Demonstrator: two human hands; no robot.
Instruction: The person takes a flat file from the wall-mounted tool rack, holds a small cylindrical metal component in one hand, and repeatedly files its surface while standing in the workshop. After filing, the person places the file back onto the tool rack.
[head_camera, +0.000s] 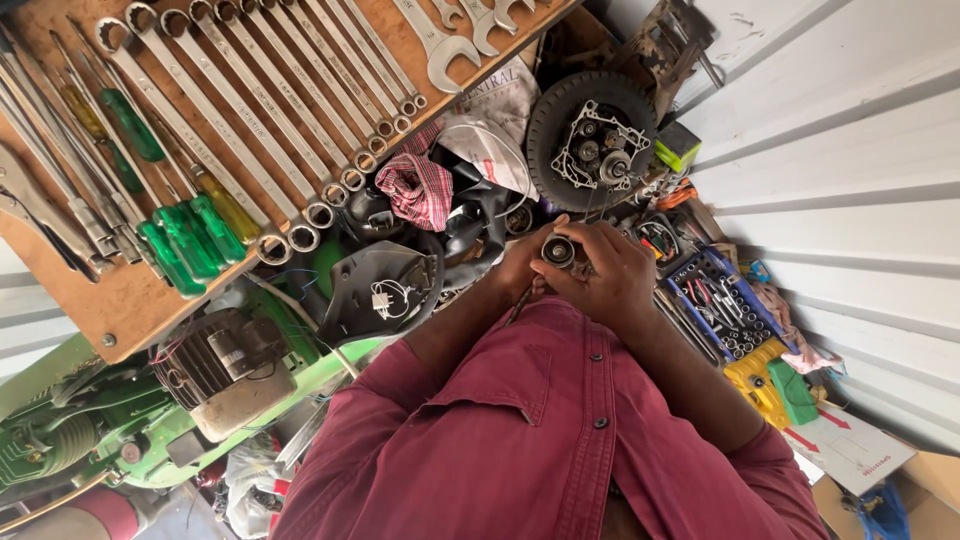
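Observation:
Both hands meet close to my chest, above my maroon shirt (540, 430). A small round metal part (558, 250) with a dark centre sits between them. My right hand (612, 275) wraps over it from the right, fingers curled around it. My left hand (518, 262) closes on its left side with fingertips touching it. A thin dark rod (519, 303) pokes out below the hands; which hand holds it is hidden.
A wooden tool board (120, 290) carries several spanners (240, 110) and green-handled screwdrivers (180, 245). Beyond the hands lie a small wheel with exposed gears (590, 135), a checked rag (418, 188), a grey cover with wires (380, 290), a blue socket tray (722, 300) and a green motor machine (210, 370).

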